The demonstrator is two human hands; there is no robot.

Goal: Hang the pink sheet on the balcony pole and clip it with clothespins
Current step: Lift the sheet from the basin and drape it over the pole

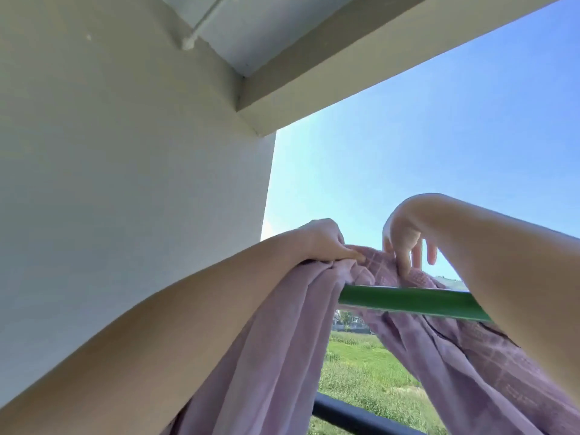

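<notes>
Pink waffle-textured cotton sheet (282, 334) is bunched over the smooth green round pole (408, 301), near the pale side wall (125, 183); folds hang down both sides above the dark railing (345, 416). Left hand (326, 243) grips the gathered crown, fingers curled. Right hand (405, 243) pinches the top edge beside it, other fingers loose. No clothespins in view. Judgement: fabric soft, limp, fairly heavy, likely to slide on the slick pole; best held along the top fold and spread sideways.
</notes>
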